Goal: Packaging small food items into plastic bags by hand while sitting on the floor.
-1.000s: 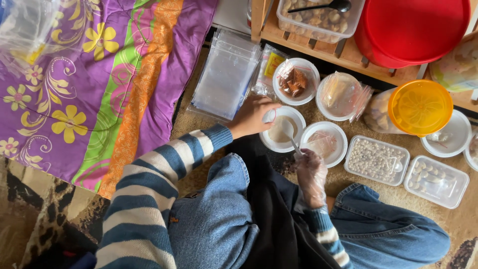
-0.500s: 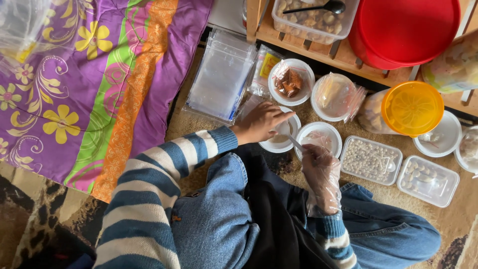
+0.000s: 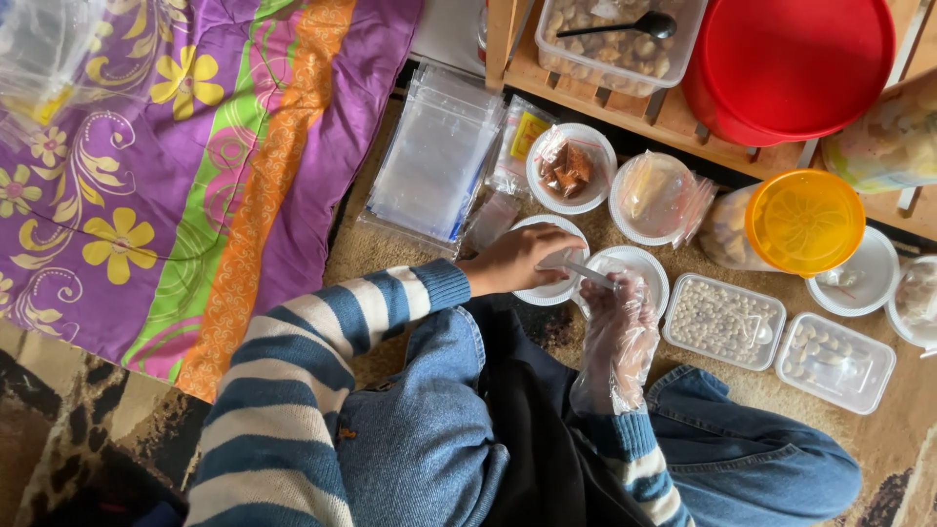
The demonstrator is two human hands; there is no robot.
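Note:
My left hand (image 3: 515,262) is bare and rests over a white bowl (image 3: 547,292) of pale powder, fingers pinching something small at the bowl's middle. My right hand (image 3: 619,312) wears a loose clear plastic glove and grips a white plastic spoon (image 3: 589,272) whose tip points into that same bowl. Just right of it stands another white bowl (image 3: 646,263) holding a small clear bag. My striped sleeves and blue jeans fill the lower frame.
A stack of clear zip bags (image 3: 436,154) lies left of the bowls. Two more white bowls (image 3: 572,168) hold filled bags. Clear tubs of pale nuts (image 3: 724,321), a yellow-lidded jar (image 3: 805,222), a red lid (image 3: 793,59) on a wooden rack, and a purple flowered cloth (image 3: 185,146) surround me.
My left hand slid from the bowl's left rim to over its middle. My gloved right hand rose toward the bowl and turned the spoon flatter.

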